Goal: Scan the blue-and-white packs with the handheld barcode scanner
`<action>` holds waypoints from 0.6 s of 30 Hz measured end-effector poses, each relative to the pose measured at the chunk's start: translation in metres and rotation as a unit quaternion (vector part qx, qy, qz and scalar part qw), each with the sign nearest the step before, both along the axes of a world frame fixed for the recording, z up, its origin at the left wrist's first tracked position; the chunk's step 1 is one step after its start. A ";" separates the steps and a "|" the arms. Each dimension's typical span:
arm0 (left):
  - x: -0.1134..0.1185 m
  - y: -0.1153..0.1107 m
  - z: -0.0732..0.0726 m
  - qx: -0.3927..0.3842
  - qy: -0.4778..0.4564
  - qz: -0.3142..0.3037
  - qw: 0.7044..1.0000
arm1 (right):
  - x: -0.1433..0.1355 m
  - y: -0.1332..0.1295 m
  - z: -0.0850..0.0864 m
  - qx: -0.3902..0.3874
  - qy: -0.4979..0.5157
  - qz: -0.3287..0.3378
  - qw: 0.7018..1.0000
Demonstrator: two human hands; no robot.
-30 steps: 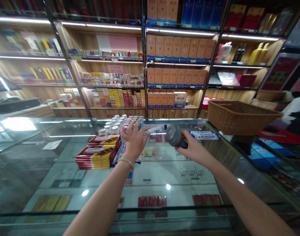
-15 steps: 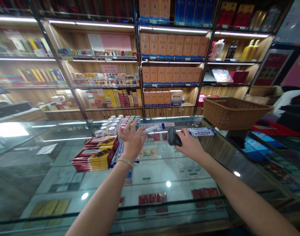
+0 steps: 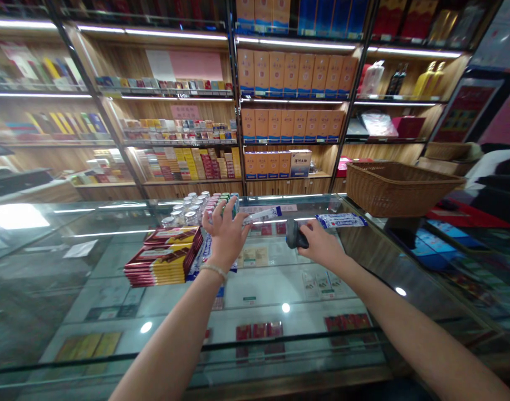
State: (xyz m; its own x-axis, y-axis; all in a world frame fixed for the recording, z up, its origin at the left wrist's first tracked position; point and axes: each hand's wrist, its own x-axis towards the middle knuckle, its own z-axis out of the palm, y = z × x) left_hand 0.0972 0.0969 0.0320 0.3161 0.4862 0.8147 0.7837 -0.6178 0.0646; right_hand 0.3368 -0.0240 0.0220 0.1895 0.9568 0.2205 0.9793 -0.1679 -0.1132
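My left hand (image 3: 227, 234) pinches one end of a slim white-and-blue packet (image 3: 263, 215), its barcode side up and the other fingers raised. In my right hand (image 3: 322, 244) is a dark handheld barcode scanner (image 3: 295, 235), its head facing left toward the packet, with a gap between them. More blue-and-white packets (image 3: 342, 220) lie on the glass counter beyond my right hand. Left of my left wrist sit stacked red-and-yellow chocolate bars (image 3: 161, 259), beside blue packets (image 3: 204, 259) partly hidden by the hand. Small lidded jars (image 3: 187, 210) stand in rows behind the bars.
A brown wicker basket (image 3: 399, 192) stands at the counter's far right. The glass counter (image 3: 255, 317) has goods displayed beneath it. Shelves behind hold orange boxes (image 3: 294, 72), small packs (image 3: 196, 164) and bottles (image 3: 432, 81). A white paper (image 3: 80, 248) lies at the left.
The view has tilted down slightly, so the shelves sit a little higher. Both hands keep nearly the same pose, with the packet and scanner still held.
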 end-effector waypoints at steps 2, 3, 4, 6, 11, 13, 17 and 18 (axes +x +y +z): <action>0.000 0.000 0.000 0.000 -0.001 0.001 1.000 | -0.001 -0.001 0.001 -0.001 0.001 -0.002 1.000; 0.000 0.000 0.000 0.001 -0.003 -0.001 1.000 | -0.001 -0.001 0.001 -0.001 0.001 -0.003 1.000; 0.001 0.000 0.000 0.002 -0.004 -0.003 1.000 | -0.002 -0.001 0.001 0.000 0.000 -0.004 1.000; 0.001 0.000 0.000 0.005 -0.007 -0.007 1.000 | -0.002 -0.001 0.000 0.006 -0.005 -0.005 1.000; 0.000 0.001 -0.001 0.006 -0.009 -0.005 1.000 | 0.000 0.004 -0.009 0.035 -0.047 -0.006 0.998; 0.000 0.001 -0.001 0.002 -0.008 -0.007 1.000 | 0.001 0.007 -0.013 0.041 -0.059 -0.008 0.997; 0.001 0.000 0.000 -0.007 -0.018 -0.014 1.000 | 0.004 0.010 -0.019 0.030 -0.055 -0.003 0.998; 0.001 0.000 0.000 -0.008 -0.022 -0.018 1.000 | 0.005 0.011 -0.021 0.025 -0.053 -0.001 0.998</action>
State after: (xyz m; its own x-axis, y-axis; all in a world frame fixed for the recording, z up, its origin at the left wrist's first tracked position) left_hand 0.0986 0.0965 0.0322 0.2979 0.4878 0.8206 0.7574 -0.6439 0.1079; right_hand 0.3416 -0.0131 0.0013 0.1650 0.9438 0.2864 0.9858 -0.1671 -0.0174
